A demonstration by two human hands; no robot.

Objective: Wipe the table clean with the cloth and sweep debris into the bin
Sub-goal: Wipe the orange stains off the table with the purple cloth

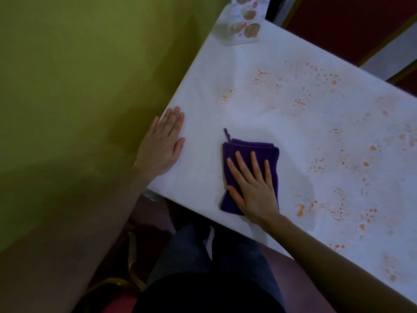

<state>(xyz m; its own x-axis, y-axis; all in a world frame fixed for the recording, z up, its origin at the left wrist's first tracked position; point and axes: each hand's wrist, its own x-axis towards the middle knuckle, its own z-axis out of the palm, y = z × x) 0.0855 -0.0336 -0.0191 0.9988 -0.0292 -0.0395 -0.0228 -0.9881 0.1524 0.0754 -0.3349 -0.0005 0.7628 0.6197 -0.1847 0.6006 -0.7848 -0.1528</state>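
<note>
A folded purple cloth lies flat on the white table near its front edge. My right hand presses on the cloth with straight, spread fingers. My left hand rests flat on the table's left edge, fingers straight, holding nothing. Orange stains and droplets are scattered over the middle and right of the table. The patch around the cloth looks wet and free of orange spots. No bin is in view.
A clear stand with a picture menu sits at the table's far corner. A yellow-green wall runs along the table's left side. A dark red chair stands behind the table, another chair's gold frame below left.
</note>
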